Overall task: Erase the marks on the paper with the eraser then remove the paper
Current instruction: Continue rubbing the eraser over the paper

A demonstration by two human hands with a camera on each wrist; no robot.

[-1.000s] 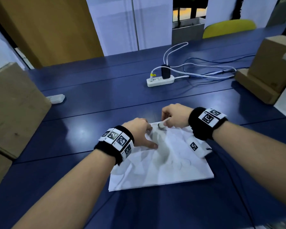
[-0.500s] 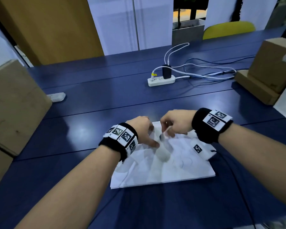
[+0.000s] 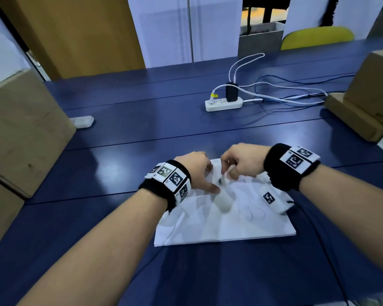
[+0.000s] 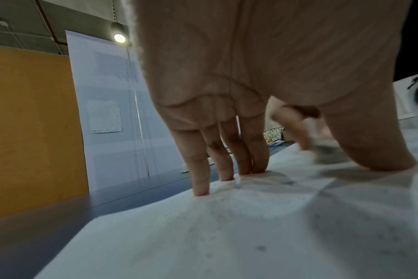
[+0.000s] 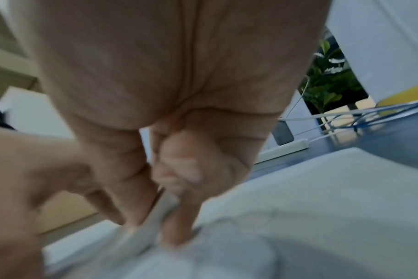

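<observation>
A creased white sheet of paper (image 3: 226,221) lies on the blue table, with faint pencil loops (image 3: 253,212) near its right side. My left hand (image 3: 199,173) presses the sheet's far left part with straight fingers (image 4: 227,162) and thumb spread. My right hand (image 3: 241,165) pinches a white eraser (image 3: 227,175), whose lower end touches the paper just right of my left thumb. In the right wrist view the eraser (image 5: 153,222) is blurred between thumb and fingers. Grey smudges mark the paper (image 4: 263,217) around my left fingertips.
A white power strip (image 3: 223,104) with a black charger and cables lies farther back. Cardboard boxes stand at the left (image 3: 20,133) and right (image 3: 367,100) table edges. A small white object (image 3: 82,121) lies by the left box. A thin black cable (image 3: 323,246) runs beside the paper's right edge.
My right hand has drawn the eraser from the paper's far edge toward me and slightly left, rubbing. The left hand stays pressed on the sheet.
</observation>
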